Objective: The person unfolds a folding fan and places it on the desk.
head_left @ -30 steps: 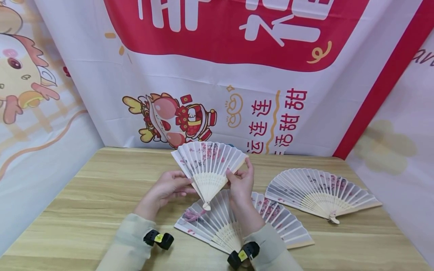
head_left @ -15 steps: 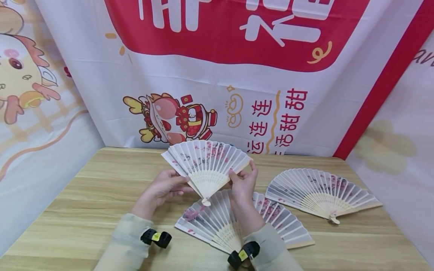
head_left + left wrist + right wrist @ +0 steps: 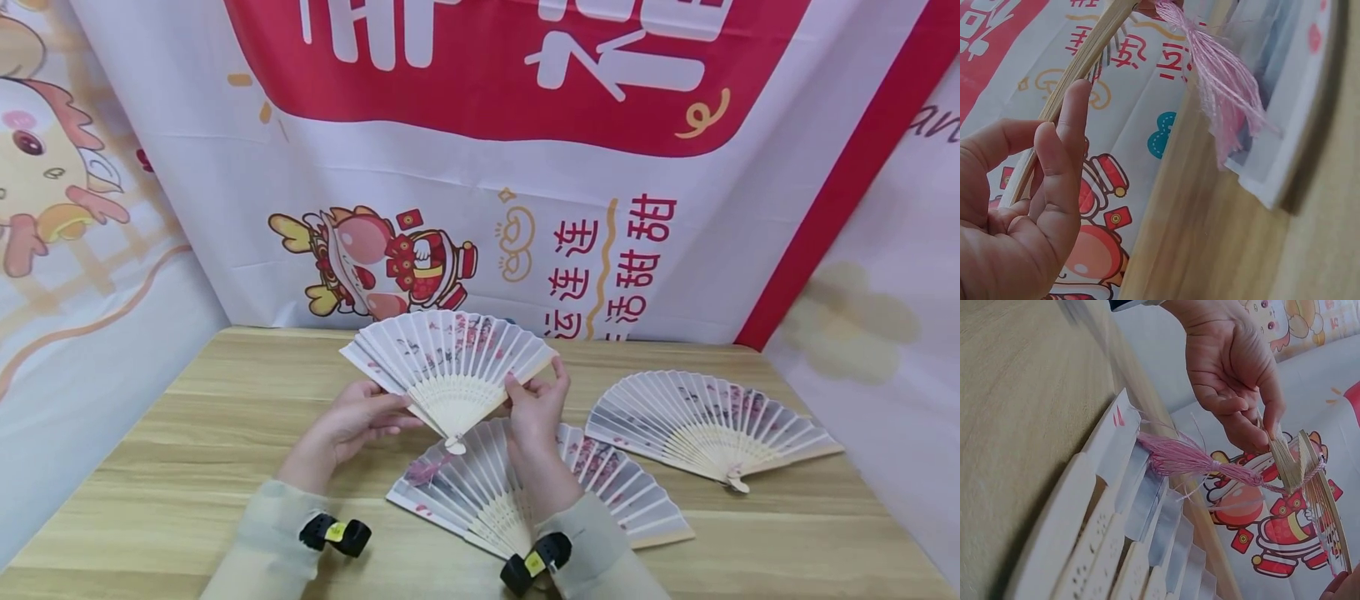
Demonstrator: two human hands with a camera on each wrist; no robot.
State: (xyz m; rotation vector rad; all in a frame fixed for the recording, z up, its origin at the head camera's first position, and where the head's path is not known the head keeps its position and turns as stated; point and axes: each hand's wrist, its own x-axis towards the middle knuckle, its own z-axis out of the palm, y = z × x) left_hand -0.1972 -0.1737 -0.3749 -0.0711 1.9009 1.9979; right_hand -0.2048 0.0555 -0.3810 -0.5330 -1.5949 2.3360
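Observation:
A white folding fan (image 3: 450, 358) with pink blossom print is held partly spread above the table, pivot downward. My left hand (image 3: 360, 421) pinches its left outer stick between thumb and fingers; in the left wrist view that hand (image 3: 1029, 187) grips the stacked sticks. On the opposite edge, my right hand (image 3: 536, 408) pinches the right outer stick. From the pivot hangs a pink tassel (image 3: 1191, 456), over a second folding fan (image 3: 637, 500) that lies spread on the table. My right forearm covers part of that fan.
A third spread fan (image 3: 705, 425) lies to the right on the wooden table (image 3: 172, 467). Behind the table hangs a white and red printed cloth (image 3: 480, 158), close to the held fan's top. Printed sheets (image 3: 90, 300) line the left side too.
The held fan has spread wider. My left hand moved left and slightly down with its outer stick, while my right hand shifted slightly right. Both fans on the table stayed in place.

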